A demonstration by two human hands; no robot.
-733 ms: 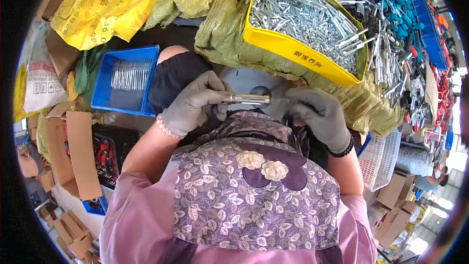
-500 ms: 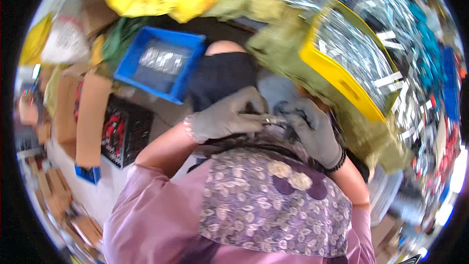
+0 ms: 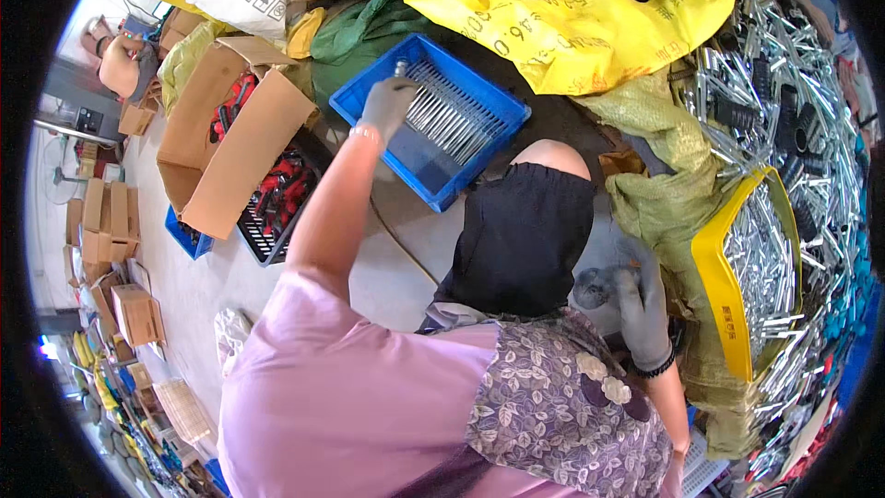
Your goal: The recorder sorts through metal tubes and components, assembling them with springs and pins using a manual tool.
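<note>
My left hand [image 3: 387, 106], in a grey glove, reaches out over the blue tray [image 3: 441, 195]. Its fingers are closed on a short shiny metal rod [image 3: 401, 68], whose end sticks out past them. Inside the tray, beside that hand, lies a row of slender metal rods [image 3: 452, 115], side by side. My right hand [image 3: 643, 300], also gloved in grey, is low at the right of my knee, next to a dark round part [image 3: 592, 288]. Its fingers are bent, and whether anything is between them is hidden.
At the right a yellow bin [image 3: 724, 300] holds many metal rods, with a large heap of rods [image 3: 816, 212] beyond. A yellow sheet [image 3: 590, 28] covers the far side. To the left stand an open cardboard box [image 3: 244, 152] and a black crate [image 3: 263, 244] of red parts.
My left hand has parted from the right and swung out to the far left, over the blue tray, with the metal rod. The head view has turned left; the right hand stays near my lap.
</note>
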